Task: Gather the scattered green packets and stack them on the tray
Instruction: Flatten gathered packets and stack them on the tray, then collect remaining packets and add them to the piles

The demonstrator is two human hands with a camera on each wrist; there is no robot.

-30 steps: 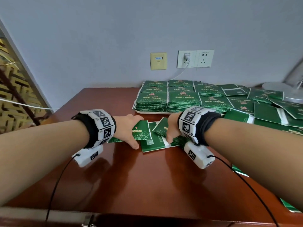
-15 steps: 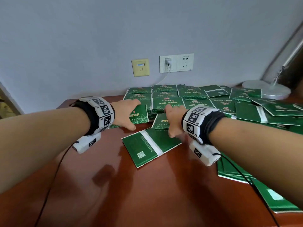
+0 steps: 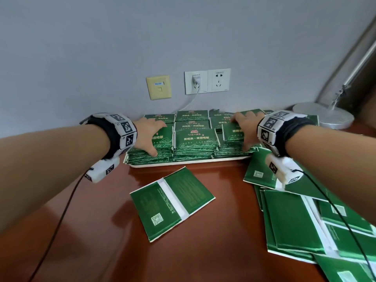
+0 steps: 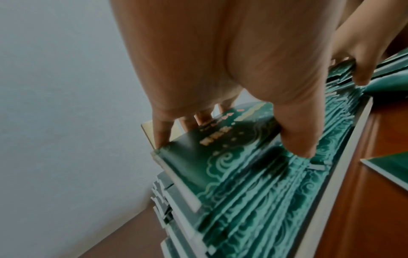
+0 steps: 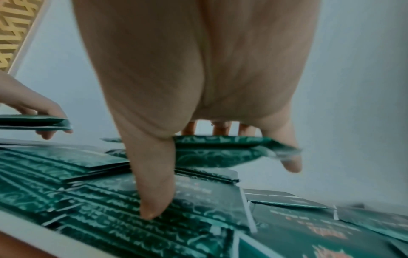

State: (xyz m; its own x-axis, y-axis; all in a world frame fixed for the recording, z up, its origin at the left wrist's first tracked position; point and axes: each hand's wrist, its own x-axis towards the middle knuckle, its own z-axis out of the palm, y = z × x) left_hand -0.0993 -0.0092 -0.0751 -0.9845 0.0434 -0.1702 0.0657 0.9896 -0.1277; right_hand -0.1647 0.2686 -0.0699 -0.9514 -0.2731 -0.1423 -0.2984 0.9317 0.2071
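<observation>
A white tray (image 3: pixel 183 163) by the wall holds several stacks of green packets (image 3: pixel 195 139). My left hand (image 3: pixel 151 137) is over the left stack, its fingers and thumb curled round the edges of a green packet (image 4: pixel 209 157) lying on top. My right hand (image 3: pixel 246 131) is over the right stacks and grips two packets (image 5: pixel 220 151) just above them, thumb (image 5: pixel 152 200) pointing down at the pile. One loose packet (image 3: pixel 173 202) lies face down on the table in front of the tray. More loose packets (image 3: pixel 295 220) are heaped at the right.
The table is reddish wood (image 3: pixel 101 241). Behind the tray the grey wall carries sockets (image 3: pixel 207 81) with a plugged-in white cable. A silver lamp base (image 3: pixel 323 115) stands at the back right. Black wrist-camera cables hang from both arms.
Both hands have moved away from me, from the table's middle to above the tray, carrying their packets. One face-down packet stayed behind on the table.
</observation>
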